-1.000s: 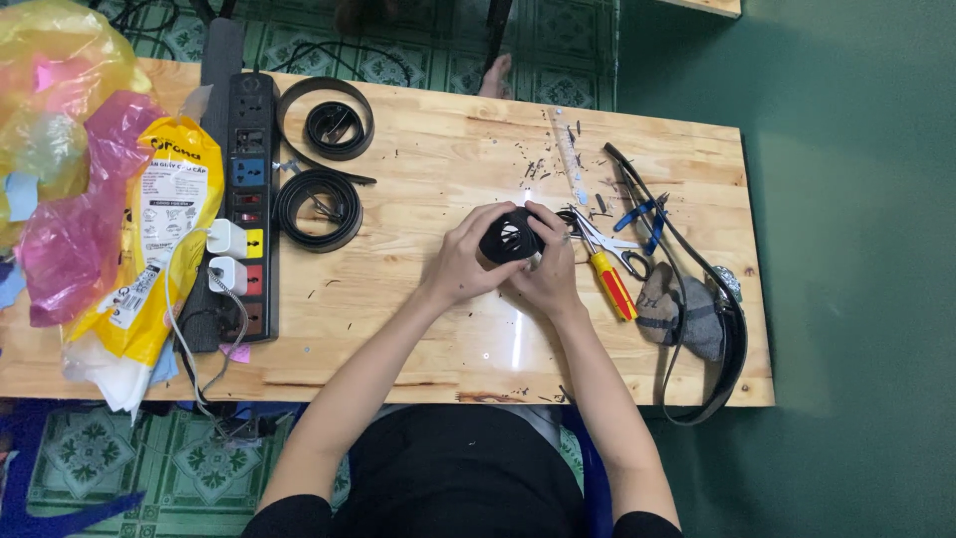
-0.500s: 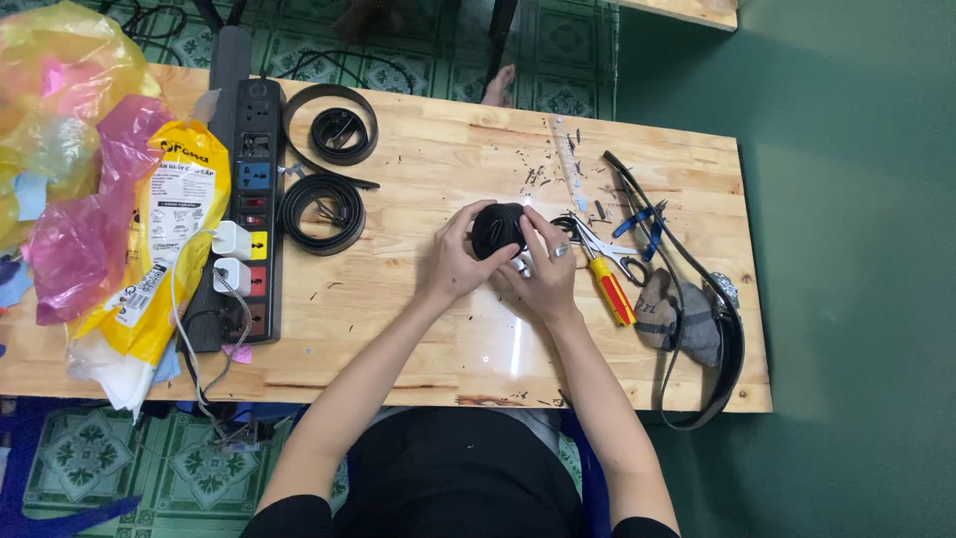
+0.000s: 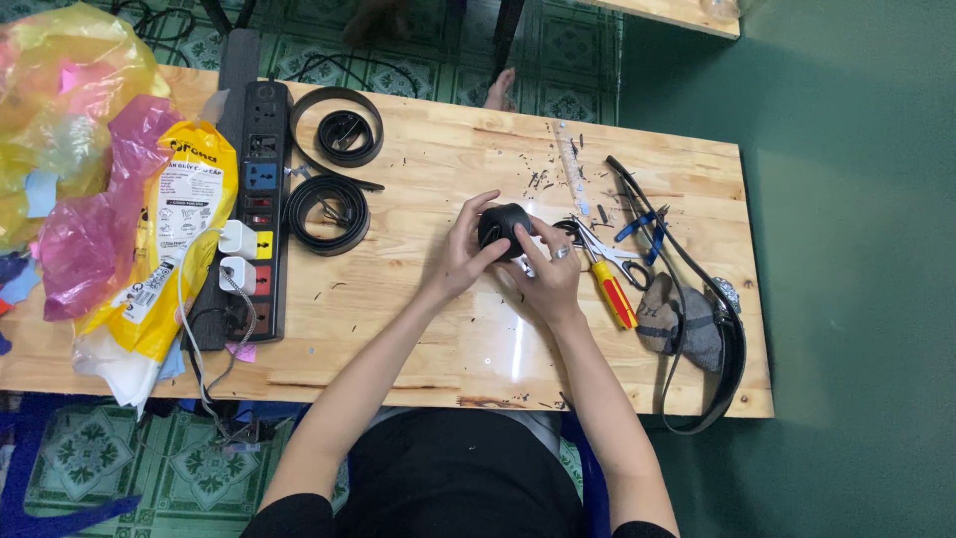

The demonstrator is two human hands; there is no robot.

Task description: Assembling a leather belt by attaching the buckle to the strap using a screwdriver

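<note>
Both the left hand point(image 3: 460, 261) and right hand point(image 3: 546, 279) clasp a rolled black belt point(image 3: 501, 225), fingers wrapped round to keep it coiled, screwdriver point(image 3: 609, 287) at three o'clock on the bench point(image 3: 418, 329).

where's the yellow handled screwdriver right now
In the head view, the yellow handled screwdriver lies on the wooden table, just right of the right hand, beside the scissors.

The black coiled belt point(image 3: 504, 227) is partly hidden by the left hand point(image 3: 460, 261) & right hand point(image 3: 546, 279), so its end can't be seen. Plastic bags point(image 3: 60, 149) get cut off at the pic's left edge. Little dark bits point(image 3: 543, 179) on the table point(image 3: 428, 329) are too small to tell.
</note>
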